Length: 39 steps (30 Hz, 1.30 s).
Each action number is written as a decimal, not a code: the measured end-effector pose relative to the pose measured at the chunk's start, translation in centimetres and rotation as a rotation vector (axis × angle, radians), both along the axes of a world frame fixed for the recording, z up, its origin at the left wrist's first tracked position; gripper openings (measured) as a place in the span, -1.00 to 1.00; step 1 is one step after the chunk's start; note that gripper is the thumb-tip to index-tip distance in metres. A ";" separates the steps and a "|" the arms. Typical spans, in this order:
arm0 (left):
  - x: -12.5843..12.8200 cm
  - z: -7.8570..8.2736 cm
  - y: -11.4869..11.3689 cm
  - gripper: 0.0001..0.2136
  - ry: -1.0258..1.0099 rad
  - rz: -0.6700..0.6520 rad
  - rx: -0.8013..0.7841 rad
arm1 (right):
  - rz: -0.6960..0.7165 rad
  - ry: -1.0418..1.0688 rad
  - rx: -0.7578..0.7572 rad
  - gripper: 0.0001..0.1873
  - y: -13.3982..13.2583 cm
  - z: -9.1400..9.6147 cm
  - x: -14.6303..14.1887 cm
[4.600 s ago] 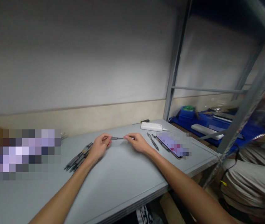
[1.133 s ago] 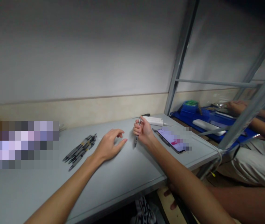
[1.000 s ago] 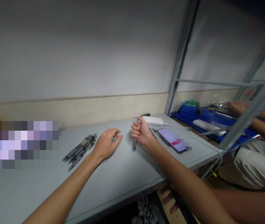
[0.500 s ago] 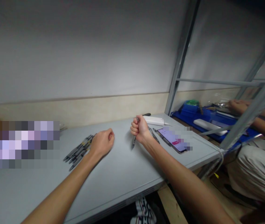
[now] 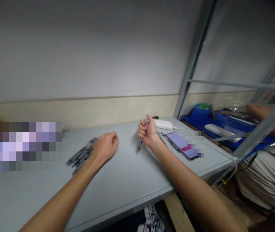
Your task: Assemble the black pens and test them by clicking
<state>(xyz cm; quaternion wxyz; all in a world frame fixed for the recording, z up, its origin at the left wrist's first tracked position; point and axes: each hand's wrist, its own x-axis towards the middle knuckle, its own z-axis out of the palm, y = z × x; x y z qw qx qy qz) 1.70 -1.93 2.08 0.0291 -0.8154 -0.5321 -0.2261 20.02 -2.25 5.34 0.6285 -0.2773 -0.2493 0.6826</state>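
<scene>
In the head view my right hand [image 5: 147, 131] is wrapped round a pen [image 5: 140, 147], held upright above the table with its tip down. The thumb is raised and apart from the pen's upper end. My left hand [image 5: 105, 145] rests on the table in a loose fist, and no object shows in it. Beside it, partly covered by the wrist and forearm, lies a pile of several grey and black pens [image 5: 79, 155]. More pens [image 5: 172, 143] lie to the right of my right hand, next to a phone [image 5: 183, 146] with a lit screen.
Behind my right hand a white power strip [image 5: 163, 124] lies on the grey table [image 5: 118, 187]. A metal frame post [image 5: 192, 64] rises at the table's right end. Beyond it a co-worker's arm [image 5: 268, 116] reaches over a blue surface with a white bar [image 5: 221, 132]. A blurred patch covers the left.
My right thumb has lifted from the top of the pen and now points up. The view has shifted slightly. My left hand stays in place on the table.
</scene>
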 end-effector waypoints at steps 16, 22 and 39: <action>-1.1 1.2 -0.6 -0.74 0.335 0.133 -0.090 | -0.228 -0.955 0.108 -0.96 0.0 -3.1 2.2; -0.8 1.5 -1.3 -0.67 0.435 0.211 -0.152 | -0.444 -1.497 0.225 -0.77 0.3 -4.0 4.2; -1.3 0.5 -0.2 -0.69 0.466 0.168 -0.173 | -0.230 -2.021 0.538 -0.75 -2.3 -5.4 0.8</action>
